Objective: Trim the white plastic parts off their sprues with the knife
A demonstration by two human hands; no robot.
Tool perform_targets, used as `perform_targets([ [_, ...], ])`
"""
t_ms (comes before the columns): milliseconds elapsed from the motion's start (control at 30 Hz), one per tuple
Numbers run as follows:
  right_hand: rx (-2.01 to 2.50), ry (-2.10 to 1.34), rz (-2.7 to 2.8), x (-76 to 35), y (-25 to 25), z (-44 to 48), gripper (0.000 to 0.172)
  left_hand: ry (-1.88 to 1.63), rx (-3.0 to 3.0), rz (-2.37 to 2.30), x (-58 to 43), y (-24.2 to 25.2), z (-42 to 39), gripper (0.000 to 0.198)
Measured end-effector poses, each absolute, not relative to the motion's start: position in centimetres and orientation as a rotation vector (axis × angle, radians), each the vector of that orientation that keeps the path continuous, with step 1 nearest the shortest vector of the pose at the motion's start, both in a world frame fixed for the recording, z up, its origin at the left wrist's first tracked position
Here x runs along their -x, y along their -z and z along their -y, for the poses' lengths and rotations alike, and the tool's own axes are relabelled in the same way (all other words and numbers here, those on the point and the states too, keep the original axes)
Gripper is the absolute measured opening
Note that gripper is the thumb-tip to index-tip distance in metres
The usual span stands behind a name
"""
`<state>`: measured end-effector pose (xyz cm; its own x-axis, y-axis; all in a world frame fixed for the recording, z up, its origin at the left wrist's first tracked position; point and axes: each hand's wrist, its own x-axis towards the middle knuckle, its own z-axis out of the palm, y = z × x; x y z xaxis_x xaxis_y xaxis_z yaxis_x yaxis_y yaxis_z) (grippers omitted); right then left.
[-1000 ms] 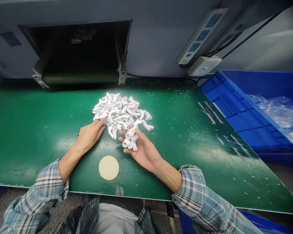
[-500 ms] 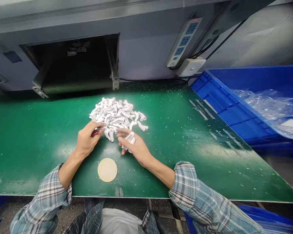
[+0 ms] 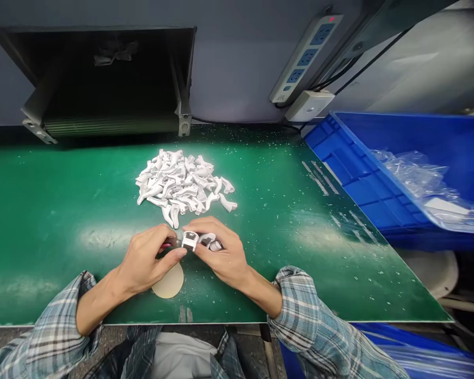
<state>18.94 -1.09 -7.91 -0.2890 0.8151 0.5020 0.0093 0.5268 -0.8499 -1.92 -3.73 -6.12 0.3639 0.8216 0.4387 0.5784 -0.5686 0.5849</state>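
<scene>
Inspection at the front of the green-topped counter (image 3: 55,210) finds the left hand (image 3: 144,260) and right hand (image 3: 225,251) drawn together at centre, fingertips nearly meeting, around a white moulded plastic part (image 3: 189,240). The right grip is pressed closed, pinching that part between thumb and fingers, with more white plastic running back from it into the hand; the full shape is hidden. The left grip is curled shut around a small red-handled tool (image 3: 166,246). Only a sliver of its handle shows, and its working end cannot be seen. Holding the two so close appears intended to keep the tool and the part within a short, steady span of each other.

A pile of white moulded plastic parts (image 3: 184,181) lies loose at 12 o'clock from the hands, placed, it seems, for easy reach. A tan round disc (image 3: 170,282) sits at 6 o'clock, partly beneath the left hand. A blue plastic crate (image 3: 355,189) stands at 2 o'clock, holding clear plastic film (image 3: 414,176), apparently set aside from the working area. A power strip (image 3: 306,58) is mounted above the counter at 1 o'clock, off the work surface.
</scene>
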Motion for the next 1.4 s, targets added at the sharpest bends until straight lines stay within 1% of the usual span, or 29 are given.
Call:
perform_targets([
  [200,0.681,-0.889,1.708,-19.0,8.4,1.2,0.03,-0.85,-2.159,-1.157,1.9,6.4,4.1,0.028],
  [467,0.661,-0.879,1.713,-19.0,8.6,1.2,0.032,-0.807,-2.018,-1.104,1.7,6.3,4.0,0.034],
  [800,0.664,-0.898,1.741,-19.0,8.2,1.2,0.027,-0.727,-2.021,-0.991,2.1,6.1,3.8,0.036],
  [900,0.669,-0.923,1.747,-19.0,8.1,1.2,0.025,-0.783,-2.029,-0.968,2.2,6.2,3.8,0.038],
  [967,0.692,-0.96,1.741,-18.9,7.9,1.3,0.021,-0.887,-2.017,-1.027,2.2,6.3,3.9,0.03],
  [1033,0.762,-1.058,1.707,-18.7,7.8,1.5,0.017,-1.003,-1.995,-1.127,2.2,6.4,4.0,0.014],
  [1067,0.808,-1.154,1.671,-18.6,7.7,1.5,0.018,-1.042,-1.979,-1.181,2.2,6.3,4.1,0.011],
  [1133,0.887,-1.425,1.546,-18.5,7.6,1.7,0.028,-1.075,-1.949,-1.263,2.1,6.2,4.1,0.008],
  [1200,0.905,-1.703,1.384,-18.4,7.6,1.6,0.039,-1.069,-1.935,-1.322,2.1,5.9,4.0,0.009],
  [1267,0.895,-1.874,1.258,-18.4,7.4,1.4,0.042,-1.042,-1.97,-1.365,2.2,5.7,3.9,0.012],
  [1400,0.954,-1.928,1.162,-18.8,6.9,0.9,0.042,-0.927,-2.382,-1.445,2.7,5.8,3.5,0.022],
])
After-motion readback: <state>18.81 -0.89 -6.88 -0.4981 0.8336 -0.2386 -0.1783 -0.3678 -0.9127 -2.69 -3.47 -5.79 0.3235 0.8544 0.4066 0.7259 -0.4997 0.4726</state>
